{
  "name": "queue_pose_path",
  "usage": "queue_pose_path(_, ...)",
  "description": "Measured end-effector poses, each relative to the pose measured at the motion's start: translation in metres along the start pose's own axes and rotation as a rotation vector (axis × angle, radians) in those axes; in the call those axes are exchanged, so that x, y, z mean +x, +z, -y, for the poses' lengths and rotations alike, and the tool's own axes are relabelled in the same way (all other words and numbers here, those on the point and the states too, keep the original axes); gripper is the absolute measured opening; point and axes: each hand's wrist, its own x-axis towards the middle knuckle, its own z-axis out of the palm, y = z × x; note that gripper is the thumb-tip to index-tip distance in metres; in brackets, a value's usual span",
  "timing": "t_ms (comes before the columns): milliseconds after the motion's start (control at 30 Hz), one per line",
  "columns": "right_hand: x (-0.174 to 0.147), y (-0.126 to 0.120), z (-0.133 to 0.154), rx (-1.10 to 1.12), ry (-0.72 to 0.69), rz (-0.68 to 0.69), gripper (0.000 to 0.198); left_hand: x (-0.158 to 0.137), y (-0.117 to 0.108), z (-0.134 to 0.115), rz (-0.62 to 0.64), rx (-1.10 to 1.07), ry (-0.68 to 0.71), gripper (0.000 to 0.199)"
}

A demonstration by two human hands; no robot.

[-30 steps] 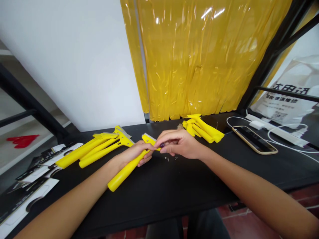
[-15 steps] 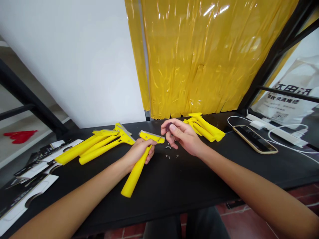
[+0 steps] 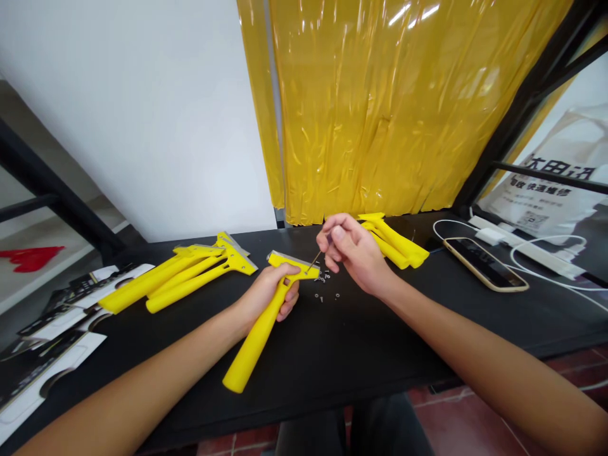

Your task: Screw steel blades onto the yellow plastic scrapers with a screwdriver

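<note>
My left hand (image 3: 273, 291) is wrapped round the neck of a yellow scraper (image 3: 251, 348), whose wide head with a metal blade edge points away from me. In my right hand (image 3: 354, 253), the fingers pinch a small screwdriver (image 3: 314, 259) with a thin shaft; its handle is mostly hidden by the fingers. The screwdriver's tip meets the right end of the scraper head, at a screw. Several small screws and nuts (image 3: 323, 277) lie on the black table just right of the head.
Several yellow scrapers (image 3: 190, 285) with blades lie to the left. More yellow handles (image 3: 399, 247) lie behind my right hand. Black-and-white cardboard packaging (image 3: 61, 354) is at the far left. A phone (image 3: 484, 265), white cables and a power strip (image 3: 532, 247) occupy the right side.
My right hand has drawn slightly up and right, and the screwdriver's shaft shows more fully. The scraper's head has shifted a little right and its handle end has come nearer me.
</note>
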Motion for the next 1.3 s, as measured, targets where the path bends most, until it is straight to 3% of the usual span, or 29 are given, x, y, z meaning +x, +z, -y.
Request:
queue_pose_path(233,-0.002,0.001,0.011,-0.194,0.012,0.107,0.020,0.003,0.001,0.000,-0.002,-0.017,-0.064,0.049)
queue_pose_path(533,0.001,0.000,0.008,-0.017,0.048,0.029,0.022,-0.006,0.011,0.001,0.138,-0.145,-0.151,0.045)
queue_pose_path(667,0.001,0.004,0.010,-0.085,0.047,-0.003,0.033,-0.005,0.011,0.003,0.091,-0.190,-0.113,0.037)
queue_pose_path(833,-0.001,0.002,0.010,-0.136,0.049,0.041,0.022,0.000,0.006,0.006,0.116,-0.166,-0.097,0.043)
queue_pose_path(1067,0.000,-0.001,0.004,-0.066,0.024,0.045,0.019,0.000,0.006,0.007,0.126,-0.154,-0.079,0.043)
queue_pose_path(1300,-0.001,0.000,0.010,-0.188,0.042,0.062,0.023,0.000,0.006,0.007,0.107,-0.128,-0.078,0.045)
